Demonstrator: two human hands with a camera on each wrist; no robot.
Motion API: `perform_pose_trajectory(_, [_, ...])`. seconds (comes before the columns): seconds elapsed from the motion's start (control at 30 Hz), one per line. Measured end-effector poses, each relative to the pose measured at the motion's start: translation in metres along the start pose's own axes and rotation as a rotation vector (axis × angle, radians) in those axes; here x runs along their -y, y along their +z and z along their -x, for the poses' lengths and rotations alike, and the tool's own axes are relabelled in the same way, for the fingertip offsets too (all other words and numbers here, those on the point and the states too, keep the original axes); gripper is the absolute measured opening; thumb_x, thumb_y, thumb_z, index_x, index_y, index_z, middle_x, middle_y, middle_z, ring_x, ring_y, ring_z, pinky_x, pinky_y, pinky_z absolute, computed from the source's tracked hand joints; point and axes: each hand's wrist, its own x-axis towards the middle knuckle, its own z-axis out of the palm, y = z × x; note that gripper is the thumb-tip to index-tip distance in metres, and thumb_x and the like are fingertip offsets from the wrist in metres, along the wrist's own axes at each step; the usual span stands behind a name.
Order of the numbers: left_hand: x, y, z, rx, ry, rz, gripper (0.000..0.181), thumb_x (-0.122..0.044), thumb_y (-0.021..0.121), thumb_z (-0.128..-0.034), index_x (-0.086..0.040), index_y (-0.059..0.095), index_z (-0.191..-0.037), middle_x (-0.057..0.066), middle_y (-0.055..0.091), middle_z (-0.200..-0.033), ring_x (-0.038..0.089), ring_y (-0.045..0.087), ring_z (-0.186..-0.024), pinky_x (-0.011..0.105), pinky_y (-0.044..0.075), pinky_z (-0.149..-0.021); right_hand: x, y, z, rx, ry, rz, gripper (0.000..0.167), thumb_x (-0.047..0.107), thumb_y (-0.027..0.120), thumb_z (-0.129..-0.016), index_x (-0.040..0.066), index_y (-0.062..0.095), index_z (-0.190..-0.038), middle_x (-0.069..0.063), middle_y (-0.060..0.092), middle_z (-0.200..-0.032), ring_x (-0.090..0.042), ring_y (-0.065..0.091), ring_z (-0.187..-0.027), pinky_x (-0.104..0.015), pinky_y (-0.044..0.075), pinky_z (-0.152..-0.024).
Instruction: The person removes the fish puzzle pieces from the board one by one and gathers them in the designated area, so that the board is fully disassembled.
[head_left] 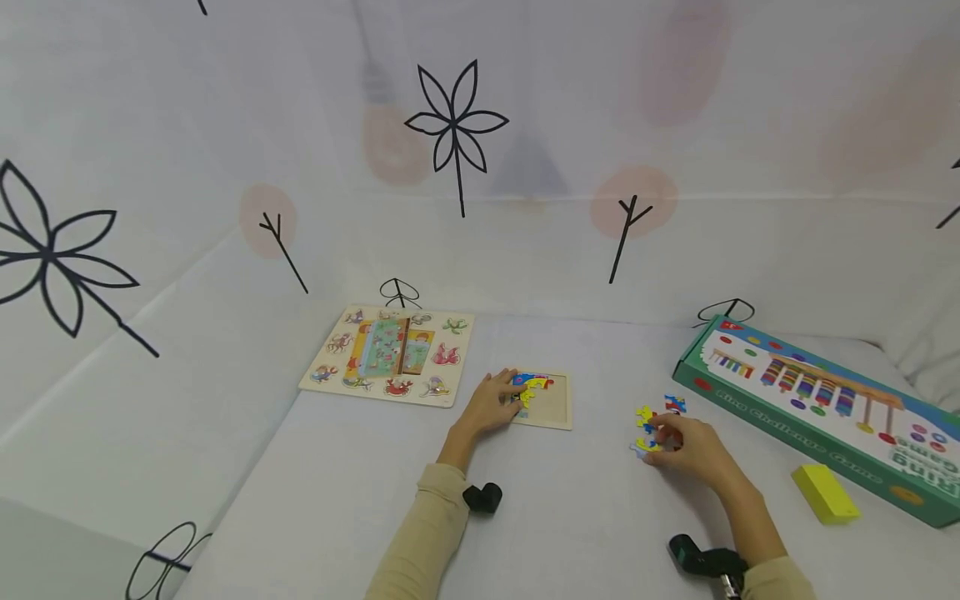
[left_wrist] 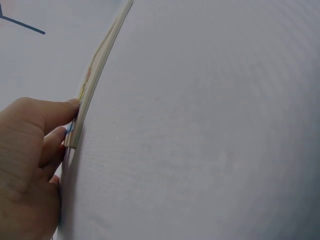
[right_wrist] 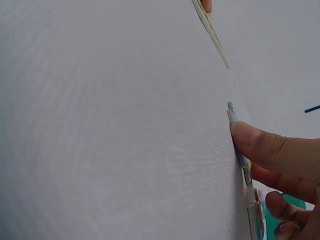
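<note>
My left hand (head_left: 491, 404) rests at the left side of a small wooden puzzle tray (head_left: 555, 410), its fingers touching the colourful pieces (head_left: 534, 382) set in the upper left part. In the left wrist view, the thumb lies against the edge of the tray (left_wrist: 100, 70). To the right, my right hand (head_left: 693, 448) is over several loose jigsaw pieces (head_left: 643, 417) in yellow, red and blue. Its thumb and index finger are curled about one light-blue and yellow puzzle piece (head_left: 641, 448), low at the table; the fingers partly hide it.
A larger wooden board (head_left: 315, 379) with sea-animal pictures lies at the back left. A long green game box (head_left: 787, 429) stands at the right, with a yellow block (head_left: 825, 493) before it. White cloth covers the table (head_left: 570, 517) and the wall behind.
</note>
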Motion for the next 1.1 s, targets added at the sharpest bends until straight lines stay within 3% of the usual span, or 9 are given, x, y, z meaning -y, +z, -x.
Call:
perform_pose_trajectory(0.5, [-0.002, -0.003, 0.002, -0.004, -0.001, 0.02, 0.037, -0.012, 0.059, -0.0844, -0.003, 0.064, -0.119, 0.014, 0.046, -0.141, 0.028, 0.035, -0.136, 0.043, 0.016, -0.115, 0.002, -0.003, -0.001, -0.011, -0.028, 0.018, 0.059, 0.022, 0.083, -0.07, -0.009, 0.059, -0.114, -0.004, 0.061, -0.084, -0.019, 0.049, -0.076, -0.028, 0.044, -0.062])
perform_pose_trajectory(0.63, [-0.002, -0.003, 0.002, -0.006, 0.004, 0.023, 0.036, -0.012, 0.059, -0.0845, -0.002, 0.064, -0.119, 0.015, 0.046, -0.141, 0.028, 0.035, -0.136, 0.044, 0.017, -0.115, 0.009, -0.003, -0.007, -0.044, -0.055, 0.024, 0.053, 0.022, 0.08, -0.073, -0.007, 0.06, -0.113, -0.007, 0.062, -0.086, -0.02, 0.049, -0.077, -0.028, 0.042, -0.06])
perform_pose_trajectory(0.83, [-0.001, -0.003, 0.002, -0.019, 0.01, 0.032, 0.036, -0.012, 0.06, -0.0842, -0.002, 0.065, -0.119, 0.015, 0.046, -0.14, 0.029, 0.036, -0.136, 0.044, 0.017, -0.115, 0.031, 0.005, -0.029, -0.13, -0.104, -0.05, 0.046, 0.022, 0.071, -0.083, -0.005, 0.059, -0.118, -0.016, 0.064, -0.097, -0.029, 0.056, -0.087, -0.035, 0.048, -0.069])
perform_pose_trajectory(0.97, [-0.001, -0.001, 0.001, -0.011, 0.007, 0.011, 0.038, -0.013, 0.059, -0.0847, -0.003, 0.064, -0.121, 0.014, 0.046, -0.141, 0.028, 0.035, -0.136, 0.044, 0.017, -0.115, 0.042, 0.023, -0.051, -0.153, -0.12, -0.137, 0.045, 0.02, 0.069, -0.086, -0.004, 0.057, -0.121, -0.021, 0.063, -0.106, -0.032, 0.057, -0.094, -0.041, 0.05, -0.077])
perform_pose_trajectory(1.1, [-0.001, -0.001, 0.001, -0.004, 0.007, 0.001, 0.039, -0.014, 0.059, -0.0847, -0.003, 0.063, -0.122, 0.014, 0.046, -0.141, 0.028, 0.035, -0.136, 0.044, 0.017, -0.115, 0.054, 0.045, -0.072, -0.156, -0.141, -0.186, 0.045, 0.017, 0.069, -0.085, -0.003, 0.057, -0.123, -0.022, 0.06, -0.113, -0.031, 0.057, -0.094, -0.038, 0.05, -0.077])
